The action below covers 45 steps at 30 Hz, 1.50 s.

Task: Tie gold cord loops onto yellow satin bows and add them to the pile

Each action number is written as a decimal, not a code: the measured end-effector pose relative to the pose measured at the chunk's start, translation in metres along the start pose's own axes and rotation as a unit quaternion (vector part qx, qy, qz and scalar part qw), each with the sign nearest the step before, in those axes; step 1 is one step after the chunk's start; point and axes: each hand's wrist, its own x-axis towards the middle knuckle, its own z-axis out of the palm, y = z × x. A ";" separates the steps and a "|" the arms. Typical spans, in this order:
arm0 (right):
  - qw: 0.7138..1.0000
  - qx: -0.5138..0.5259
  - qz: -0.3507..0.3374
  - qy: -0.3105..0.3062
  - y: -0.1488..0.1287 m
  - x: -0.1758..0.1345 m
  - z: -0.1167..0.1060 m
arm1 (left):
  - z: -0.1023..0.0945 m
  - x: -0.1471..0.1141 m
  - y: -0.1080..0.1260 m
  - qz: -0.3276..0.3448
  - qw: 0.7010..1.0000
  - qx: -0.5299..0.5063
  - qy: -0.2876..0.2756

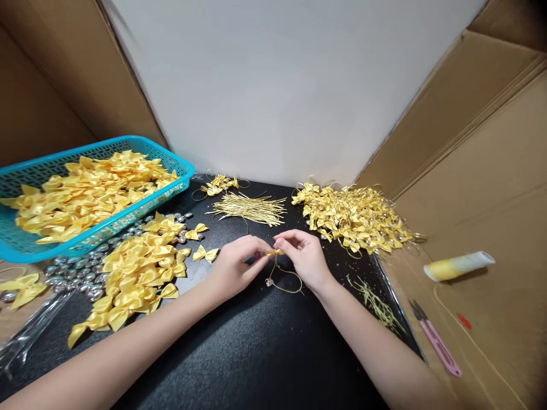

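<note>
My left hand point(243, 261) and my right hand point(304, 254) meet over the middle of the black table, fingertips almost touching. Both are closed in a pinch on a small yellow ribbon bow point(277, 251), mostly covered by the fingers. Below it hangs a loop of thin gold cord point(294, 290), and a small shiny silver bell-like bead point(269, 282) dangles on the cord. Left of my left hand lies a single yellow bow point(205, 254), near a heap of loose bows point(137, 273). A bundle of cut gold cords point(250, 209) lies just beyond my hands.
A blue basket point(188, 171) full of yellow bows stands at the left, with silver beads point(77, 270) beside it. Bows with cords point(354, 219) are piled at the back right. Cord scraps point(378, 304), pink thread snips point(438, 341) and a thread spool point(459, 266) lie on the right.
</note>
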 end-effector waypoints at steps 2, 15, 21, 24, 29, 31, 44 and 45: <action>1.000 0.022 -0.010 0.016 -0.002 0.003 0.000 | 0.000 0.000 0.000 0.016 1.000 0.002 -0.024; 0.998 0.026 0.029 0.058 -0.042 0.018 -0.032 | 0.005 0.000 -0.014 -0.129 0.987 0.025 -0.091; 0.996 0.035 0.042 0.065 -0.034 0.018 -0.027 | 0.005 0.001 -0.011 -0.152 0.985 0.034 -0.080; 0.991 0.074 0.101 0.041 -0.029 0.017 -0.025 | 0.005 0.001 -0.011 -0.155 0.985 0.041 -0.068; 0.988 0.100 0.117 0.000 -0.023 0.018 -0.028 | 0.005 -0.001 -0.012 -0.155 0.985 0.041 -0.069; 0.990 0.105 0.098 0.011 -0.024 0.019 -0.030 | 0.005 0.000 -0.012 -0.153 0.985 0.040 -0.072; 0.940 0.109 -0.214 0.244 -0.087 0.033 -0.131 | 0.002 0.002 -0.019 -0.162 0.976 0.058 -0.130; 0.932 0.119 -0.228 0.256 -0.089 0.032 -0.137 | 0.002 0.002 -0.019 -0.168 0.975 0.058 -0.136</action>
